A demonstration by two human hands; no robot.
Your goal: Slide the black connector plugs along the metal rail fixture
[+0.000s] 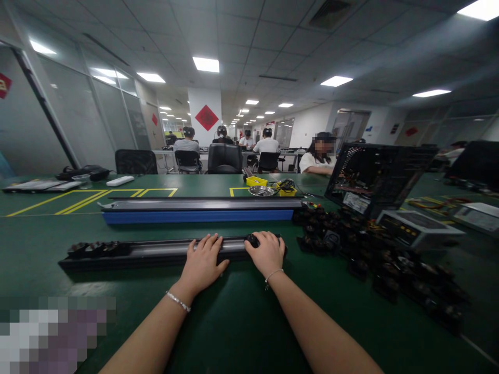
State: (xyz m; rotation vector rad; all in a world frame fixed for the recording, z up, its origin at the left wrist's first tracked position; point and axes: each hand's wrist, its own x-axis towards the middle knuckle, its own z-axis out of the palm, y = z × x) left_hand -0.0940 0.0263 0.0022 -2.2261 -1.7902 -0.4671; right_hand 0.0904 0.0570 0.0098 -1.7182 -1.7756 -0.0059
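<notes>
A long black rail (156,250) with a grey metallic channel lies crosswise on the table in front of me. Several small black parts (93,248) sit in a row at its left end. Across the middle of the rail lies my left hand (202,262), its fingers stretched out and spread, the thumb on the near side. Toward the right end, my right hand (267,252) is curled over a small black part (253,240) on the rail. Much of that part is hidden under the fingers.
Behind the rail is a similar rail with a blue front (198,216). A heap of black parts (374,254) spreads on the right, near an open computer case (374,176) and a power supply (419,228). A metal dish (261,191) and yellow tray (256,181) stand behind. A person (317,156) sits across.
</notes>
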